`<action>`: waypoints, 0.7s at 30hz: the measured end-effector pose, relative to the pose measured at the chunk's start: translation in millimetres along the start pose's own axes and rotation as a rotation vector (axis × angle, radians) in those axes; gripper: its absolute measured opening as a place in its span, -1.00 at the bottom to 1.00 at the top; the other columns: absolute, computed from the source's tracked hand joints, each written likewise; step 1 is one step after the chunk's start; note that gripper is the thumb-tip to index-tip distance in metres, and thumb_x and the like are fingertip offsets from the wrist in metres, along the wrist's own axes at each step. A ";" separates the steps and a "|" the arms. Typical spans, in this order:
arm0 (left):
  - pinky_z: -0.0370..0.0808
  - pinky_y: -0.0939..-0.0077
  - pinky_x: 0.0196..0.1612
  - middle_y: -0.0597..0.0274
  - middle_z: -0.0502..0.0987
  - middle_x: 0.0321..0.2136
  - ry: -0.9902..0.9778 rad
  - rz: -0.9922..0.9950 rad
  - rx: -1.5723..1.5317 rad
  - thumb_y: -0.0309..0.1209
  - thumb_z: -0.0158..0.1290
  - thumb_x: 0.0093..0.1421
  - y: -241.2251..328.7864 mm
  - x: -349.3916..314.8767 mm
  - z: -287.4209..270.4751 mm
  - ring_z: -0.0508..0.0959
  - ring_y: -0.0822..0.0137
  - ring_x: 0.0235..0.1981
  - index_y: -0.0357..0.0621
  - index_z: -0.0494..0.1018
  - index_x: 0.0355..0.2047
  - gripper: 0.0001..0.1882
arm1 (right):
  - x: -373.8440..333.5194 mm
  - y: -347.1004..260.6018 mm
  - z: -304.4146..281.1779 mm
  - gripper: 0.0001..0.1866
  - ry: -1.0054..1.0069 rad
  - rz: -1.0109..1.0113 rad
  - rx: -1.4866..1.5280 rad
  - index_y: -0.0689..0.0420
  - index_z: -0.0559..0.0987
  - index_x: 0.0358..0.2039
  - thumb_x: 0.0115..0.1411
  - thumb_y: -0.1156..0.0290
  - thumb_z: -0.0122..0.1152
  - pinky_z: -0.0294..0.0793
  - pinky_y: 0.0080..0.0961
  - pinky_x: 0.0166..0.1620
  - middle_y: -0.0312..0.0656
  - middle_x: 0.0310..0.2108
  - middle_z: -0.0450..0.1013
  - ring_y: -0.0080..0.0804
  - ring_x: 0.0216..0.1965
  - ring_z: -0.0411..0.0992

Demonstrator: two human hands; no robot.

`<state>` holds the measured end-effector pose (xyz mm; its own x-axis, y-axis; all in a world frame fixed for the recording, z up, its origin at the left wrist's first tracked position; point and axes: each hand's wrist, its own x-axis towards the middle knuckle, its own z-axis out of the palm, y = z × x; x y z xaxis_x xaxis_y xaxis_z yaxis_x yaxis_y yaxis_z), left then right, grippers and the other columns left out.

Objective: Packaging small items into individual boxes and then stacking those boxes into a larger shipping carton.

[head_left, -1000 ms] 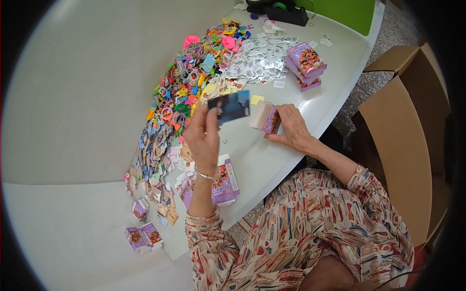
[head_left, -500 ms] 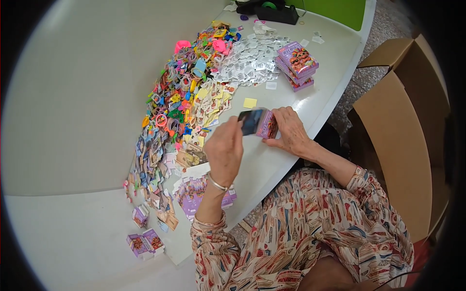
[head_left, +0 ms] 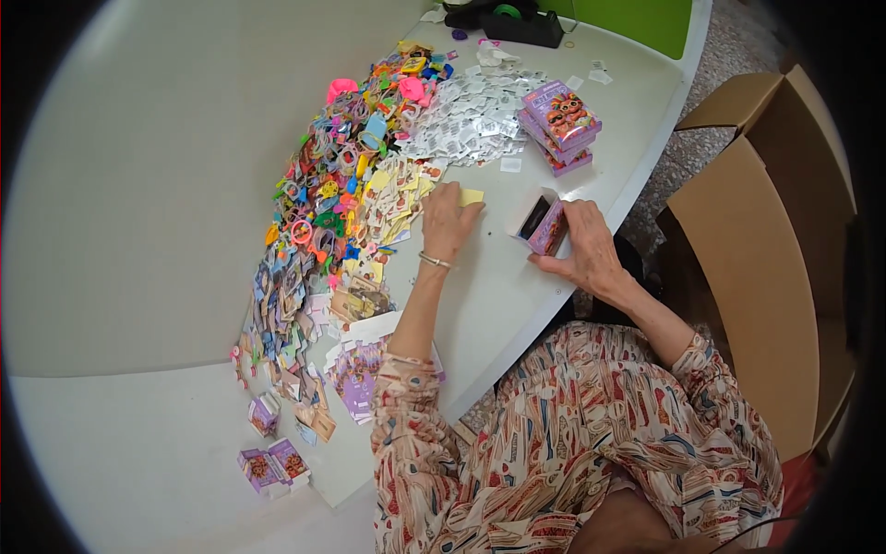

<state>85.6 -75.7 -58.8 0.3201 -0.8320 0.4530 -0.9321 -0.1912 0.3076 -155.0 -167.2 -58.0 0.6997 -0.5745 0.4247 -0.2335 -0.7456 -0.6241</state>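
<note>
My right hand (head_left: 589,247) grips a small purple box (head_left: 552,230) with printed pictures. The box's end is open toward the left, its white flap is folded out, and something dark lies inside. My left hand (head_left: 448,226) is over the table beside a small yellow card (head_left: 471,198), thumb apart from the bent fingers. Its fingertips are at the edge of a heap of pale yellow printed cards (head_left: 397,198); whether they touch the yellow card I cannot tell. A stack of similar purple boxes (head_left: 561,120) stands farther back.
Small colourful plastic trinkets (head_left: 341,175) are heaped along the wall, beside silvery-white packets (head_left: 466,120). Nearer lie small picture cards (head_left: 286,305), flat purple cartons (head_left: 360,379) and two purple boxes at the left. A black tape dispenser (head_left: 531,30) stands at the back; an open cardboard box (head_left: 748,277) is right.
My left hand has let go of the dark piece at the box opening and moved up to the yellow card. The dark piece is now inside the box, which my right hand has shifted slightly right.
</note>
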 end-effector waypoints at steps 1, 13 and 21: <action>0.37 0.18 -0.18 0.01 0.46 -0.40 -0.003 0.009 -0.009 -0.32 0.20 0.00 -0.6 1.8 6.7 0.46 0.10 -0.31 -0.20 0.51 -0.31 -0.72 | -0.5 1.9 0.0 -0.24 -0.005 0.011 0.005 0.30 0.32 -0.10 -0.23 0.16 0.48 0.32 -0.22 -0.09 0.03 -0.27 0.29 -0.04 -0.19 0.27; 0.32 0.24 -0.12 0.13 0.47 -0.41 -0.232 -0.337 -0.412 -0.31 0.28 -0.14 32.3 52.4 55.2 0.43 0.10 -0.28 -0.17 0.48 -0.43 -0.71 | -8.3 14.4 3.2 -0.19 0.073 -0.053 0.062 0.29 0.32 -0.07 -0.29 0.18 0.52 0.31 -0.24 -0.09 0.00 -0.25 0.28 -0.04 -0.19 0.27; 0.37 0.15 -0.23 -0.03 0.47 -0.47 0.058 -0.125 -0.079 -0.48 0.13 -0.03 53.0 61.7 76.5 0.45 -0.05 -0.35 -0.19 0.40 -0.37 -0.80 | -6.2 12.8 3.6 -0.22 0.067 -0.051 0.085 0.30 0.33 -0.10 -0.27 0.17 0.51 0.32 -0.23 -0.08 0.00 -0.26 0.30 -0.04 -0.18 0.28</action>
<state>43.0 -177.0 -78.6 0.4438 -0.7727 0.4539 -0.8691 -0.2477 0.4282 -159.9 -172.0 -71.0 0.6615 -0.5601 0.4986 -0.1387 -0.7448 -0.6527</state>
